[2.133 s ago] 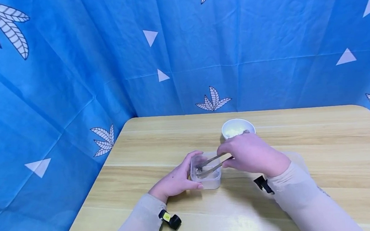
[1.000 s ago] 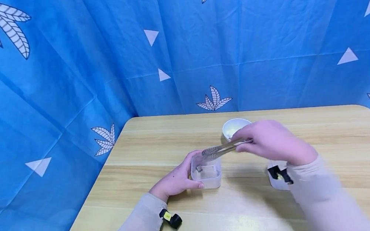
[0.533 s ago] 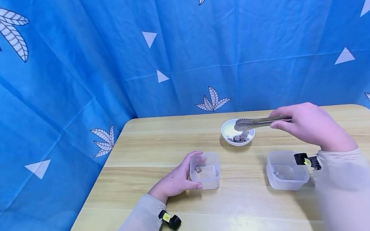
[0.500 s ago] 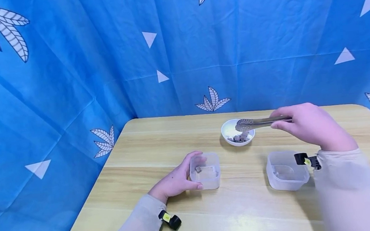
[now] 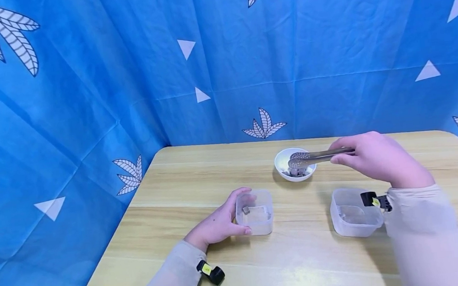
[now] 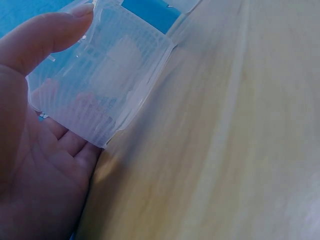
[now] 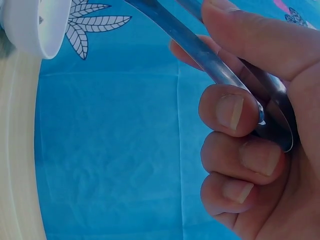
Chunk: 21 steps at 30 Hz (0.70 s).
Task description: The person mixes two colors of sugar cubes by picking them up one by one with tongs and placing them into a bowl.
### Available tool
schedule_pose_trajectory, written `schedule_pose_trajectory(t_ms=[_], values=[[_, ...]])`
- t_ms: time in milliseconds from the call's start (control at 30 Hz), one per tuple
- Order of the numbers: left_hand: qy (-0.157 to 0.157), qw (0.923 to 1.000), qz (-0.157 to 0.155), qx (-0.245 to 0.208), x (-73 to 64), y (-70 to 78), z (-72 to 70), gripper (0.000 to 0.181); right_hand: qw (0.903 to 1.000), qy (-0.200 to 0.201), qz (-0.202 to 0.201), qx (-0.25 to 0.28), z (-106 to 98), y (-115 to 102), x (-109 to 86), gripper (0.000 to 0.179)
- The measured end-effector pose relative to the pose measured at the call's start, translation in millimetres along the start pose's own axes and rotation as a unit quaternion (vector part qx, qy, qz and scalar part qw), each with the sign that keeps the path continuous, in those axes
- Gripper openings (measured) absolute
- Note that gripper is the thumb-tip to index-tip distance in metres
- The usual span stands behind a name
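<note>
My left hand (image 5: pixel 219 221) holds a small clear plastic container (image 5: pixel 261 225) on the table, thumb on the near side and fingers round the far side. One small grey cube (image 5: pixel 246 210) lies inside it. In the left wrist view the thumb (image 6: pixel 55 32) presses near the rim of the see-through wall. My right hand (image 5: pixel 375 159) grips metal food tongs (image 5: pixel 323 154), whose perforated tips overlap a white bowl (image 5: pixel 283 156) at the back. Several greyish cubes (image 5: pixel 295 172) sit in that bowl. The right wrist view shows fingers curled round the tongs' handle end (image 7: pixel 210 62).
A second clear plastic container (image 5: pixel 357 228) stands at the right, partly behind the right wrist's black camera (image 5: pixel 368 199), with a small piece in it. The wooden table (image 5: pixel 290 266) meets a blue patterned curtain (image 5: pixel 221 61) at its back and left.
The tongs have left the container in my left hand and swung up and right to the bowl. Over the last half second they dip slightly lower and leftward. My left hand stays put.
</note>
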<state>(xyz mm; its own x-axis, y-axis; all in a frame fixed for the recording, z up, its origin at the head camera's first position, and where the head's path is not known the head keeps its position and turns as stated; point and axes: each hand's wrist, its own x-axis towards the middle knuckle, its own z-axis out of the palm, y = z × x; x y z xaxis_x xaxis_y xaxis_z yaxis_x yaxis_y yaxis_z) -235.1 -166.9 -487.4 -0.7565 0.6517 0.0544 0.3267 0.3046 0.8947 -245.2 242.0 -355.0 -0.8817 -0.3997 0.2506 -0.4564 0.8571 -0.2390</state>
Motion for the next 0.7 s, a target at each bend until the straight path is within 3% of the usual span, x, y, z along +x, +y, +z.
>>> schedule_pose_trajectory(t_ms=[300, 700], values=[[0.001, 0.9999, 0.001, 0.010, 0.7, -0.3, -0.5, 0.098, 0.9998, 0.008, -0.013, 0.008, -4, -11, -2.0, 0.027], [-0.002, 1.0000, 0.002, 0.005, 0.5, 1.5, -0.3, 0.100, 0.9877, 0.038, -0.151, 0.011, 9, -59, 4.5, 0.018]])
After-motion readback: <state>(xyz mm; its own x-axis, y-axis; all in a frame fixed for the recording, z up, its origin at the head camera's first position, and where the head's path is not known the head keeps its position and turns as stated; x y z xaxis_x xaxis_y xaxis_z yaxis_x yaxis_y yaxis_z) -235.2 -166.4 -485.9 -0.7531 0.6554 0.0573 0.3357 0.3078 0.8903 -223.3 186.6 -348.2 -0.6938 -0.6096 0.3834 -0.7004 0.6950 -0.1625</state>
